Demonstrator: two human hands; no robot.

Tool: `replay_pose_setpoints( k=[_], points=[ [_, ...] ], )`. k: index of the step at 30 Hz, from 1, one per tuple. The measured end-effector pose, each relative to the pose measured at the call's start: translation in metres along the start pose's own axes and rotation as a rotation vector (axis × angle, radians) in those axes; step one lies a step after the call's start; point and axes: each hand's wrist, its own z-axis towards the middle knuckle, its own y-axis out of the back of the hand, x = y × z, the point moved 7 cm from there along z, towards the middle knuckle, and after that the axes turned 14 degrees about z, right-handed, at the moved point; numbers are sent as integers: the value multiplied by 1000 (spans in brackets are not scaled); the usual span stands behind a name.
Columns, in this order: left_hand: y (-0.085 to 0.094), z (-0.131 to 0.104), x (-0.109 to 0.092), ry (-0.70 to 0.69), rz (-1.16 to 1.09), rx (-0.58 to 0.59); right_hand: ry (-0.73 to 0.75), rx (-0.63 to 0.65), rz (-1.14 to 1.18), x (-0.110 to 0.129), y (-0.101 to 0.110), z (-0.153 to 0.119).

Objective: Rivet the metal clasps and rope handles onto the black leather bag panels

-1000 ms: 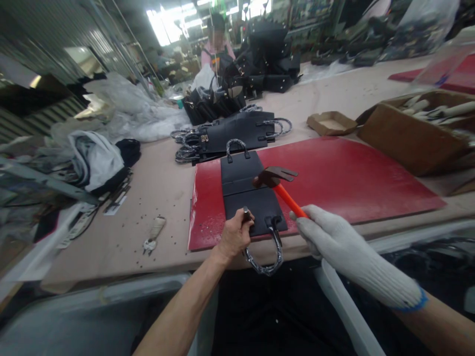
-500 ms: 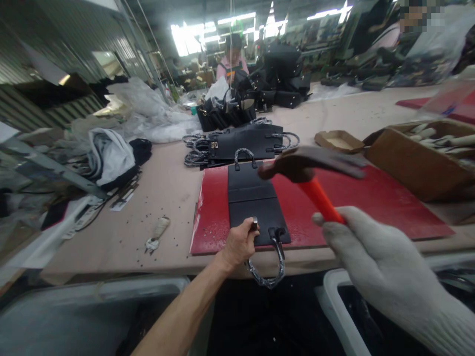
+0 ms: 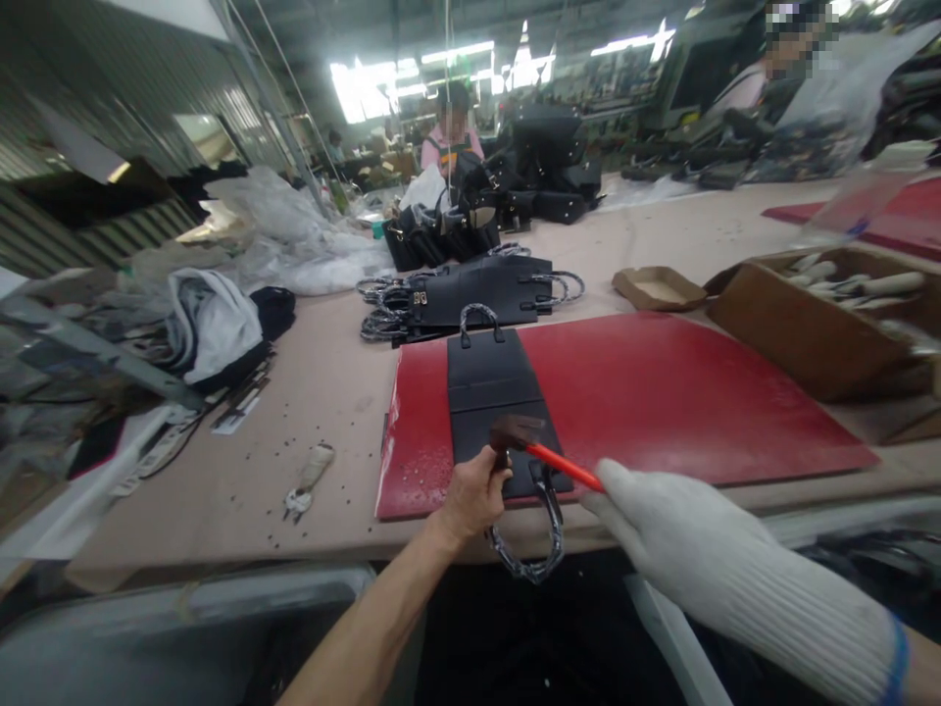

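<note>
- Two hands met over the near half of a black panel (image 3: 491, 375) in the head view; it lay lengthwise away from the person, on a red mat (image 3: 662, 392) across the desk (image 3: 334, 343).
- The left hand (image 3: 470, 498), bare and nearer the panel, pinched a short dark tool (image 3: 501, 459), mostly hidden, at its near left part.
- The right hand (image 3: 662, 520), gloved, was wrapped round a hammer (image 3: 563, 465), right of the panel's near end.
- The hammer's shaft slanted up-left from the glove, its head by the pinched tool; contact was unclear.
</note>
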Motion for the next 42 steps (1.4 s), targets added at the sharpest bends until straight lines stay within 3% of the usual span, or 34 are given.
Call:
replay_pose_setpoints(
  k=[2,3,7,13,17,25,29,38,42],
  points=[
    [0,-1,0,-4,-11,-8,-41,136,-83,-15,-13,2],
    [0,-1,0,-2,-18,-16,-65,145,-82,-22,-14,4],
    [1,-1,1,14,-51,-31,-197,44,-36,-49,-21,26],
    [7,1,-1,69,-107,12,-324,122,31,-81,-84,70],
    [9,3,-2,101,-71,43,-383,156,36,-93,-107,79],
    [15,0,2,100,-45,-23,-474,190,12,-101,-112,77],
    [18,-9,1,20,-76,-85,-496,206,-24,-101,-114,76],
    [18,-19,30,378,-322,-98,-505,225,-60,-103,-117,76],
    [14,-10,25,328,-268,-54,-512,226,-63,-103,-117,76]
  ],
)
